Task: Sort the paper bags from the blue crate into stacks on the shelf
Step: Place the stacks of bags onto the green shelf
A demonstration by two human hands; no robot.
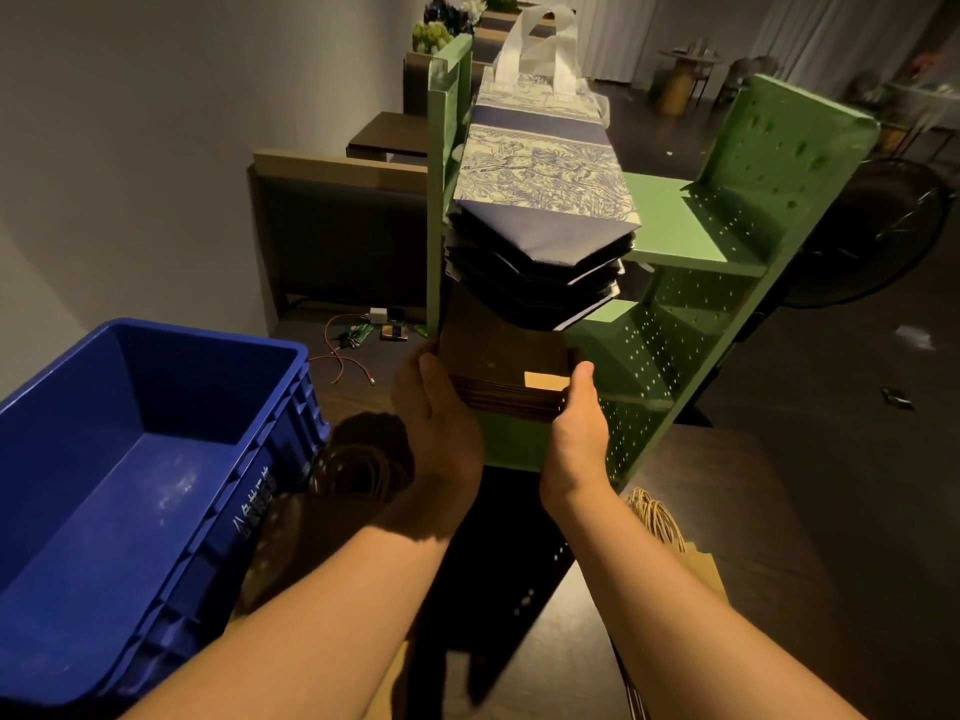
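A stack of flat brown paper bags point(506, 363) lies on a lower level of the green metal shelf point(670, 220). My left hand point(434, 407) grips the stack's left side, and my right hand point(579, 413) grips its right side. On the level above sits a stack of blue-and-white patterned bags point(540, 200) with white handles, overhanging the front edge. The blue crate point(171, 407) stands at the left, its inside bare as far as I can see.
More brown bags with twine handles point(657, 517) lie low at the right, and others point(358, 475) sit in shadow beside the crate. Cables point(348, 350) lie on the floor behind. A dark fan point(878, 231) stands right of the shelf.
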